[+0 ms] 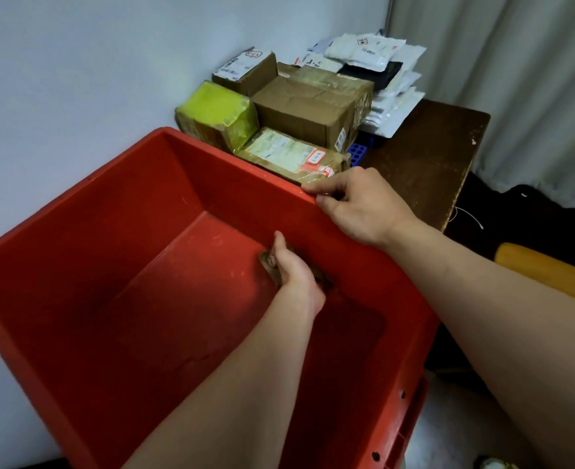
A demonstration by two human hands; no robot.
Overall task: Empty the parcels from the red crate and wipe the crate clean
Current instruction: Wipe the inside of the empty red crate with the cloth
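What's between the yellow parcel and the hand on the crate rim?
In the head view, a flat labelled parcel lies between the yellow parcel and the right hand gripping the crate rim.

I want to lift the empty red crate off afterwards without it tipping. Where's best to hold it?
Probably by the thick rolled rim of the red crate, on two opposite long sides, coming from above. The right hand already clamps the far-right rim that way; the sloping inner walls offer no purchase.

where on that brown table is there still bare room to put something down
Bare room: the brown table on its right side, between the cardboard boxes and the curtain-side edge, in front of the white mailer bags. Its wall side is crowded with stacked parcels, right up to the red crate rim.
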